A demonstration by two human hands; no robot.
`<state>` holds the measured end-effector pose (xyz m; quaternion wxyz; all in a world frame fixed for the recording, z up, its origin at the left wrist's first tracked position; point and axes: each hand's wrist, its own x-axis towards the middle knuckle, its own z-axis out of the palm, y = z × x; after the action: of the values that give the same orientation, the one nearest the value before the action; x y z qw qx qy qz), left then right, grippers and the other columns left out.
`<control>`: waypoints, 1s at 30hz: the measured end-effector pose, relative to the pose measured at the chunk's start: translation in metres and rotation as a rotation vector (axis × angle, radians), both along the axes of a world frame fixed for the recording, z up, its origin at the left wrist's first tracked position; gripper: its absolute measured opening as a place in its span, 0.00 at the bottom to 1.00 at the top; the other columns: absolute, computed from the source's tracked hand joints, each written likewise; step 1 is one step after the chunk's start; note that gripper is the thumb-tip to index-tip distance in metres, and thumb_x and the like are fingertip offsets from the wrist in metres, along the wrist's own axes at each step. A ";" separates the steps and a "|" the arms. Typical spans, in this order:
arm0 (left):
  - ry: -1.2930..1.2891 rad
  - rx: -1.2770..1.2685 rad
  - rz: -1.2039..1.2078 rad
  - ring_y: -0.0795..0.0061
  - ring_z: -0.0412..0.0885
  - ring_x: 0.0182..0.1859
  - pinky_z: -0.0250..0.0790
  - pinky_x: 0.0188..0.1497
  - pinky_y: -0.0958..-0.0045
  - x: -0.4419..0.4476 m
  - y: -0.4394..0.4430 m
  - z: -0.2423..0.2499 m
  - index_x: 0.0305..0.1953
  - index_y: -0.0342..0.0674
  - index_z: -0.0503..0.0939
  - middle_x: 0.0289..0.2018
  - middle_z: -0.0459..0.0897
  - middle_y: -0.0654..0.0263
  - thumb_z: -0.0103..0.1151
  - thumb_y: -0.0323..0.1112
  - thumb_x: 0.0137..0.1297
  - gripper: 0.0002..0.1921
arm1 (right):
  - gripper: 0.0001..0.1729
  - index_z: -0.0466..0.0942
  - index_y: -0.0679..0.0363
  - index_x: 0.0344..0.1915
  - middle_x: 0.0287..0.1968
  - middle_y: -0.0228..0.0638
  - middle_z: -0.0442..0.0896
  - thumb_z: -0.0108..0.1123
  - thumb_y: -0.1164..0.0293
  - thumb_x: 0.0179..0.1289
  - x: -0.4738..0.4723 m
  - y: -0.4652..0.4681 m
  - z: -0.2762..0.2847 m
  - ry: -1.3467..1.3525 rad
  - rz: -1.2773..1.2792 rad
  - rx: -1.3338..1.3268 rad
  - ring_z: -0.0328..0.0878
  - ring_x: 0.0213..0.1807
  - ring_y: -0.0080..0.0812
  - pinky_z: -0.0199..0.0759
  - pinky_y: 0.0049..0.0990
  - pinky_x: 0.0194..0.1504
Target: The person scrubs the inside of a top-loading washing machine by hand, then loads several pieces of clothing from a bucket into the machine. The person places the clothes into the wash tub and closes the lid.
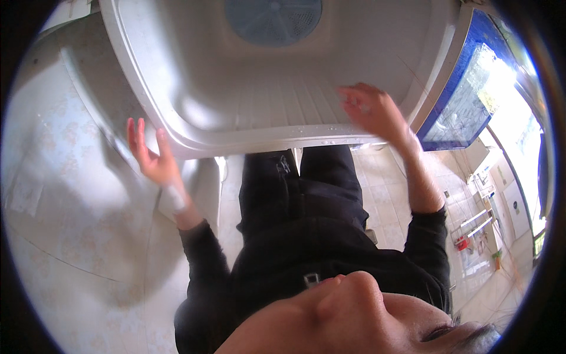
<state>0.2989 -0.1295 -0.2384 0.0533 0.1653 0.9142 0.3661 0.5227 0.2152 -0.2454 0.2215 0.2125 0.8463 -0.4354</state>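
Note:
A white plastic washing-machine tub [283, 88] lies before me, with a round blue-grey pulsator [274, 22] at its bottom and ribs down its near wall. Water drops dot its near rim [309, 137]. My left hand [152, 155] is raised beside the rim's near left corner, fingers spread and nothing in them. A pale patch on its wrist is too blurred to identify. Over the near right part of the tub hangs my right hand [376, 108], blurred, its fingers loosely bent and no object visible in them.
To the tub's right is a blue-bordered panel [460, 88] with a pale, shiny middle. A patterned, light-coloured wall [75, 177] rises at left. My black-trousered legs [300, 186] are close to the tub. Small items and a white rack [475, 221] stand farther right near a bright window.

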 end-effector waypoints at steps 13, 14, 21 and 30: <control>0.131 -0.351 0.084 0.67 0.64 0.67 0.58 0.69 0.66 0.023 -0.039 -0.005 0.65 0.31 0.61 0.66 0.64 0.54 0.47 0.36 0.72 0.24 | 0.15 0.81 0.59 0.46 0.50 0.41 0.80 0.57 0.63 0.63 -0.075 0.054 -0.430 -0.315 0.243 0.187 0.75 0.51 0.42 0.70 0.35 0.52; 0.123 -0.343 0.117 0.66 0.63 0.67 0.56 0.69 0.65 0.029 -0.043 -0.005 0.66 0.30 0.59 0.67 0.63 0.54 0.47 0.36 0.73 0.25 | 0.16 0.80 0.59 0.46 0.52 0.41 0.79 0.58 0.63 0.62 -0.070 0.055 -0.464 -0.233 0.152 0.206 0.75 0.52 0.42 0.69 0.35 0.53; 0.063 -0.044 0.356 0.58 0.62 0.68 0.55 0.70 0.60 0.065 -0.072 -0.017 0.65 0.29 0.59 0.66 0.62 0.51 0.58 0.42 0.67 0.32 | 0.23 0.75 0.61 0.55 0.61 0.46 0.72 0.60 0.67 0.60 -0.052 0.036 -0.573 -0.128 -0.113 0.306 0.69 0.61 0.46 0.65 0.35 0.60; 0.211 -0.131 0.526 0.63 0.68 0.65 0.59 0.68 0.65 0.087 -0.081 0.003 0.67 0.30 0.51 0.65 0.65 0.52 0.45 0.38 0.74 0.28 | 0.29 0.67 0.66 0.60 0.60 0.50 0.72 0.59 0.68 0.59 -0.073 0.020 -0.566 -0.212 -0.075 0.408 0.72 0.58 0.50 0.67 0.39 0.58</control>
<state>0.3863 -0.2109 -0.2357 -0.1283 -0.0442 0.9479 0.2883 0.4499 0.2353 -0.8111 0.2452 0.3288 0.8802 -0.2386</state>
